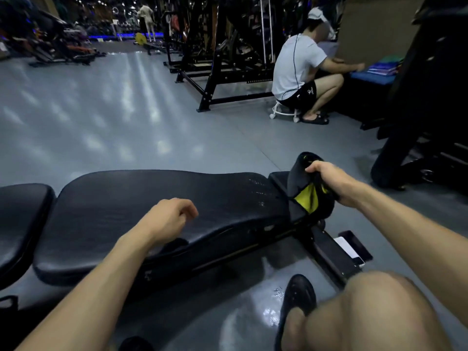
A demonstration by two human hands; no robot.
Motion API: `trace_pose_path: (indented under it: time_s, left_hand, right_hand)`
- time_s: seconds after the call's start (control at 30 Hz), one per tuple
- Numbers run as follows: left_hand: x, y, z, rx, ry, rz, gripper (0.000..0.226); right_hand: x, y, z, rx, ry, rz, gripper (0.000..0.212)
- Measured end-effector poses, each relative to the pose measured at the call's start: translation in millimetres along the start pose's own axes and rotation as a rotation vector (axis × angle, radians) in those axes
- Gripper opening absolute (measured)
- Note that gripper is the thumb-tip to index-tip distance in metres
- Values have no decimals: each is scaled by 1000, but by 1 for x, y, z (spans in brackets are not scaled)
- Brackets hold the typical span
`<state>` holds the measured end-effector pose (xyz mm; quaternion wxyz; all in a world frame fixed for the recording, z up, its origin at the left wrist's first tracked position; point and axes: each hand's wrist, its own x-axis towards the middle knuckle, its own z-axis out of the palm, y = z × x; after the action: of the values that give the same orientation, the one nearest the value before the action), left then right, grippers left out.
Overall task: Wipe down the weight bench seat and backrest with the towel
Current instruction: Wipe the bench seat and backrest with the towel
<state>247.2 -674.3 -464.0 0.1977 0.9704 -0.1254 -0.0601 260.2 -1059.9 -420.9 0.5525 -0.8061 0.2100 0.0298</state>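
Head view shows us the towel (310, 196), a black cloth with a yellow patch, bunched in our right hand (323, 173) at the right end of the weight bench. Our fingers are curled tight around its upper folds, and the rest hangs down onto the pad's end. We judge it light, soft and limp: it will drape and fold rather than hold a shape, so a broad bunched grip with a flat face pressed downward should suit wiping better than a pinch at one corner.

Below it, the long backrest (157, 198) is black padded vinyl, smooth with a slight sheen and rounded edges; near its right end we see small glistening specks, perhaps moisture. It looks firm enough to press against. The seat (20, 211) lies at the left, a separate black cushion across a narrow gap.

Our left hand (169, 219) hovers over the backrest's near side, fingers loosely curled, holding nothing. Around us spreads a glossy grey floor (101, 110), and far right a person (301, 69) sits on a low stool.
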Motion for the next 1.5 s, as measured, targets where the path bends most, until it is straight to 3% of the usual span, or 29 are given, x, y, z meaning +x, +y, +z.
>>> trace_pose_path:
  time_s: [0.13,0.27,0.37,0.47,0.6,0.7,0.83,0.93,1.07,1.23,1.3,1.4,1.5]
  left_hand:
    - [11,33,5,-14,-11,82,38]
    - [35,55,-8,105,-52,166,35]
    - [47,46,-10,261,-143,184,34]
    - [55,22,6,328,-173,159,29]
    - [71,-20,37,302,-116,137,28]
    - [86,-38,55,311,-52,171,30]
    - [102,-47,68,369,58,228,44]
    - [104,-51,76,324,125,224,39]
    - [106,-54,80,303,157,211,38]
    - [108,-53,84,318,158,206,33]
    - [109,-51,84,326,158,206,33]
    - [108,-51,84,334,160,193,32]
    - [108,-51,86,336,172,199,32]
  right_hand:
    - [12,33,-18,-39,87,-2,37]
    - [20,80,4,134,123,156,34]
    - [23,124,28,227,79,271,48]
    - [22,129,42,234,44,291,37]
    - [30,101,58,65,167,118,21]
    - [43,85,91,-145,145,-11,46]
    - [48,77,166,-679,-187,-199,73]
    - [46,99,190,-969,-188,-365,82]
    - [84,126,165,-955,-58,-481,77]
    - [184,111,137,-754,-24,-102,67]
    - [184,105,151,-786,13,-72,69]
    - [128,109,177,-918,10,-311,75]
    - [102,119,163,-962,-152,-491,79]
